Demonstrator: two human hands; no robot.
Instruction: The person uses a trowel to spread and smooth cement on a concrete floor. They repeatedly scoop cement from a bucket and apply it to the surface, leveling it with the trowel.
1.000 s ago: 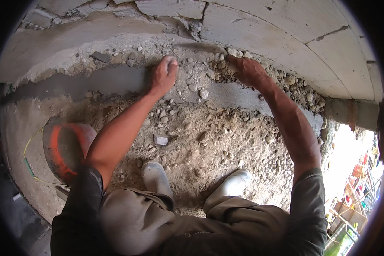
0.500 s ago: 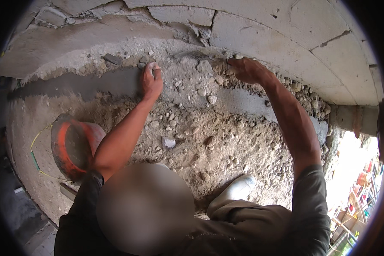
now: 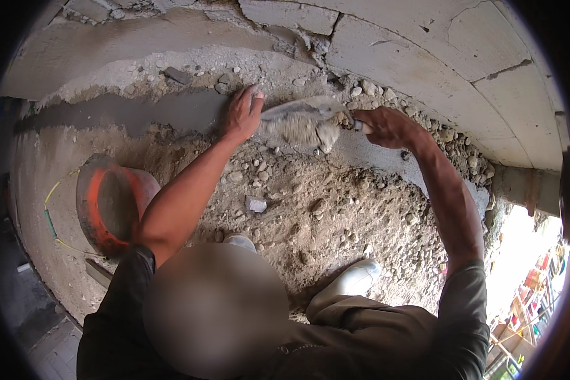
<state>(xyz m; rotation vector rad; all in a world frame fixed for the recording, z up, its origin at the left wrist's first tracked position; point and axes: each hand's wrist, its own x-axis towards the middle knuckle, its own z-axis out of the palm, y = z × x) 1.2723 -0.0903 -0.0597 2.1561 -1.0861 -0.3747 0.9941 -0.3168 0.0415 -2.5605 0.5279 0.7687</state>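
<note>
Gripping the trowel (image 3: 323, 105) by its pale handle, the right hand (image 3: 388, 128) is closed, with the blade reaching leftward over the loose stones (image 3: 307, 130). Held from the right end, the tool probably lets the blade lie along the strip while the knuckles stay out of the rubble. The blade and the stones against its lower edge are blurred, so their exact contact cannot be told.

The left hand (image 3: 242, 115) is near the blade's tip, at the right end of the wet mortar (image 3: 133, 111), its fingers bent. Whether it holds anything is hidden; it seems placed there to steady the body or guard the mortar's edge.

To the right of the stones, below the right hand, runs a paler hardened strip (image 3: 370, 154), roughly in line with the mortar. Gravel (image 3: 465, 157) lies between it and the block wall (image 3: 418, 57).

Closer to the body, a white chunk (image 3: 256, 204) rests on the stony ground (image 3: 316, 231). The boots (image 3: 354, 278) stand apart, likely for balance in the forward lean. An orange-marked bucket (image 3: 87, 215) sits left of the left forearm, apparently for easy reach, its thin yellow-and-green handle (image 3: 49, 221) looped outward, clear of the mouth.
</note>
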